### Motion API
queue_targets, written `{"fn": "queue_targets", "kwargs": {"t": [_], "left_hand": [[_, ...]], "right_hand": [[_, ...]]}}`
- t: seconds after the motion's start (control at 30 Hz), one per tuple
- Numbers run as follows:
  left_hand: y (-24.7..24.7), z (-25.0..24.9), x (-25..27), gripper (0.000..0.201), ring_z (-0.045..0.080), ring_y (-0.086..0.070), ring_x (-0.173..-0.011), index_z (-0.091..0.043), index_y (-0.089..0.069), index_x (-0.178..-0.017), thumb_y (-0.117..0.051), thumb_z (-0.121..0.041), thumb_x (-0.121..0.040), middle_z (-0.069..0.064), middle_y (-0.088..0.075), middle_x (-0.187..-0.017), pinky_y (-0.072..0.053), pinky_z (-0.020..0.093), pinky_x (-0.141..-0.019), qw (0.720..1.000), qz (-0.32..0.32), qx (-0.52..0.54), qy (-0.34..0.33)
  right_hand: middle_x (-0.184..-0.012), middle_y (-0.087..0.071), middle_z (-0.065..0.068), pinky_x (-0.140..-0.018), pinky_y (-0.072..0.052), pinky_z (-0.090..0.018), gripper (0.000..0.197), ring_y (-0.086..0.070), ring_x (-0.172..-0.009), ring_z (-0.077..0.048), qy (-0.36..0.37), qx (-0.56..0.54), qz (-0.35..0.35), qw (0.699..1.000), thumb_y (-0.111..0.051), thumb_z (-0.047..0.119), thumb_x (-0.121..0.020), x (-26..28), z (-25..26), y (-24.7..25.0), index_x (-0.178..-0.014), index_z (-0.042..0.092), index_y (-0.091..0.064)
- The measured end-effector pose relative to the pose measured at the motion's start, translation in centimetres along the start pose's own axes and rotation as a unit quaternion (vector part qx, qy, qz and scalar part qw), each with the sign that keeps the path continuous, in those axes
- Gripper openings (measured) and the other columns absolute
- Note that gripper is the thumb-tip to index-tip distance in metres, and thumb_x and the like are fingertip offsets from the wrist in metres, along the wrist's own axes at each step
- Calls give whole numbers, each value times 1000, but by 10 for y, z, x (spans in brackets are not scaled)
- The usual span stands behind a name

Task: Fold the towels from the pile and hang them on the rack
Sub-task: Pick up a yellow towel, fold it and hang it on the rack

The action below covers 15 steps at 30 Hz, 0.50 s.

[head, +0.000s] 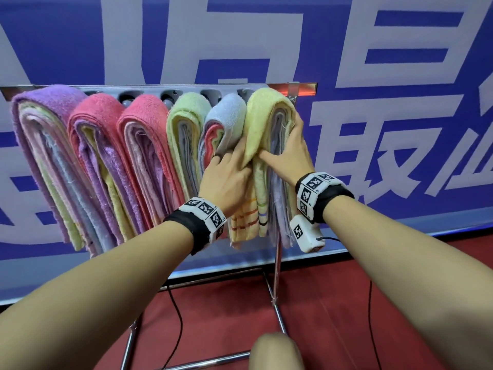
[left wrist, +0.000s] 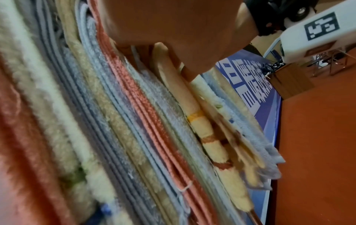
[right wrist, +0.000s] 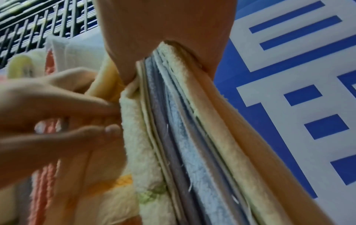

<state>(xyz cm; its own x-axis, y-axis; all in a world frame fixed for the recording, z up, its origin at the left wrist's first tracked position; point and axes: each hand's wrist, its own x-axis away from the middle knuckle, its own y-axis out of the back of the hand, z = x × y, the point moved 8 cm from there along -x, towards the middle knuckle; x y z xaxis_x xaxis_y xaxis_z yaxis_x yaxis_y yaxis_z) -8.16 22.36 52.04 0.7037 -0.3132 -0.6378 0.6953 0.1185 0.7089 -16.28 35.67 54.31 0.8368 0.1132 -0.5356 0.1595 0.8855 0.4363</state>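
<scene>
six bundles of towels already hang on the rack [head: 304, 86]. your left hand [head: 226, 177] and right hand [head: 288, 150] both pinch the yellow towel [head: 262, 116], settling it; no pile shows.

Soft, matt terry cloth with a fuzzy looped pile is seen in the towels [head: 149, 145], and woven coloured stripes in the yellow towel [head: 262, 124]. Shiny, smooth metal is shown by the rack [head: 277, 289]. A matt red floor [head: 333, 303] lies below.
</scene>
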Motion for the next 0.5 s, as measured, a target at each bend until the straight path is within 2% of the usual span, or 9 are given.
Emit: {"fn": "queue_targets", "kwargs": {"t": [0.07, 0.13, 0.27, 0.4, 0.5], "left_hand": [[-5, -1, 3, 26, 30, -51, -104, -20, -71, -90, -57, -42, -93, 18, -31, -158, -35, 42, -81, 1000, -1, -30, -3], [-10, -1, 3, 34, 30, -48, -113, -23, -69, -95, -52, -52, -95, 17, -23, -162, -35, 42, -84, 998, 7, -55, -3], [-18, -1, 1, 46, 32, -45, -123, -25, -69, -103, -44, -63, -95, 18, -17, -164, -33, 43, -87, 997, 32, -77, -2], [-22, -3, -2, 59, 32, -38, -130, -26, -71, -116, -35, -69, -95, 14, -14, -165, -30, 43, -92, 992, 57, -116, 4], [-24, 0, -4, 67, 33, -30, -138, -20, -70, -124, -32, -67, -97, 13, -9, -166, -27, 43, -99, 986, 85, -139, 30]], "right_hand": [[-153, -46, -6, -110, -47, -48, 110, -52, -135, -28, -7, 4, -17, 1000, -82, 40, -76, -4, 0, 3, -158, 25, -11], [-142, -56, -6, -104, -50, -43, 101, -58, -125, -27, -4, 9, -24, 1000, -81, 34, -78, -6, 0, 7, -156, 26, -18], [-138, -59, -1, -101, -48, -34, 91, -57, -117, -15, 6, -8, -2, 1000, -82, 34, -82, -6, -8, 11, -154, 24, -26], [-137, -60, 0, -103, -50, -38, 87, -59, -122, -20, 10, 9, -7, 1000, -79, 32, -83, -6, -12, 17, -153, 26, -28], [-134, -60, 0, -100, -53, -42, 84, -60, -119, -22, 11, 23, -33, 999, -76, 25, -82, -5, -8, 19, -152, 28, -29]]}}
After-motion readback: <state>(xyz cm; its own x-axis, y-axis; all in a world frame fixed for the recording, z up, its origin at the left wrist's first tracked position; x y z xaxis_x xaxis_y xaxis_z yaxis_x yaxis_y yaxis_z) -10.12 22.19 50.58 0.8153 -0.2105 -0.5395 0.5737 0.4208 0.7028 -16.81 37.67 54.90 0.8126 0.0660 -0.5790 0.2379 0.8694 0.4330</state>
